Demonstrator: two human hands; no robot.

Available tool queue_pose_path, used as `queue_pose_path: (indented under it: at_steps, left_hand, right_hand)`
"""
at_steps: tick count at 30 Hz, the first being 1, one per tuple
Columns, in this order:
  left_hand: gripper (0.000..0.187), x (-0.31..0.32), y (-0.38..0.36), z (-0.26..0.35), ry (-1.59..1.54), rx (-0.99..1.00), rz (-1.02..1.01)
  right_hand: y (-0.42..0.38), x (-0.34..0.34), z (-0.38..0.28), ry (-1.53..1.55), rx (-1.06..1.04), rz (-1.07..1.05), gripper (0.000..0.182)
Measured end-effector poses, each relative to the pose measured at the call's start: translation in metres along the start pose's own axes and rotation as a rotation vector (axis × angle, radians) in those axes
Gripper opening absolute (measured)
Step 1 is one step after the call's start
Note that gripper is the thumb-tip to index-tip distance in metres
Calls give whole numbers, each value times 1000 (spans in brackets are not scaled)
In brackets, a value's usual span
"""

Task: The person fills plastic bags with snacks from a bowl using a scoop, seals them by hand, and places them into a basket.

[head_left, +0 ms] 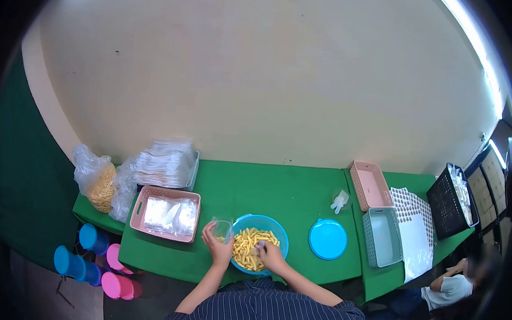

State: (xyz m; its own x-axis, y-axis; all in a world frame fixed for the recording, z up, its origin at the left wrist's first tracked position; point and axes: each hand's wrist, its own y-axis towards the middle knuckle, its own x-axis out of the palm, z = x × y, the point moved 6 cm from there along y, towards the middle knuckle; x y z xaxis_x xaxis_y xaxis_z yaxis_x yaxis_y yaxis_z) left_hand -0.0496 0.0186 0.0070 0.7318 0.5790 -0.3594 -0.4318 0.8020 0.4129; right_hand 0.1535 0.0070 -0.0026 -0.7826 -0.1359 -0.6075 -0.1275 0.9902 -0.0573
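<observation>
A round blue tub (284, 235) full of yellow finger-shaped snacks (246, 245) stands near the table's front edge. At the tub's left rim, my left hand (219, 244) is wrapped round a clear plastic pouch (224, 227) with a few yellow pieces low in it. My right hand (269, 256) is inside the tub over the snacks, its fingers closed round something whitish and translucent that I cannot make out. Right of the tub, a round blue lid (327, 239) lies flat on the green cloth.
Left are a pink basket (195, 214) of clear packets, a stack of white bags (164, 163) and a bag of snacks (101, 191). Right are a white scoop (339, 201), pink (371, 185) and grey (384, 238) baskets, sticker sheets (414, 222), a black crate (447, 195) and a seated person (449, 288).
</observation>
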Motion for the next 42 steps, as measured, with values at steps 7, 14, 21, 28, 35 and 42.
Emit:
queue_pose_path:
  at_steps: [7,14,21,28,35,42]
  left_hand:
    - [68,6,1,-7,-54,-12,-13]
    - [65,5,3,-2,-36,-9,-33]
    - [64,7,3,-5,-66,-16,-48]
    - [64,11,4,-7,-80,-17,-64]
    - [65,12,3,-13,-129,-26,-29]
    - [66,12,3,-14,-116,-30,-45]
  right_hand:
    - [27,30,78,1044,501,196,28]
    - [24,47,104,1258,709,334,31]
    - [30,57,110,1418,735,490,30]
    - [46,28,51,555,122,18,23]
    - [48,45,87,1038,633,33,25]
    - [37,48,85,1231,716,7,26]
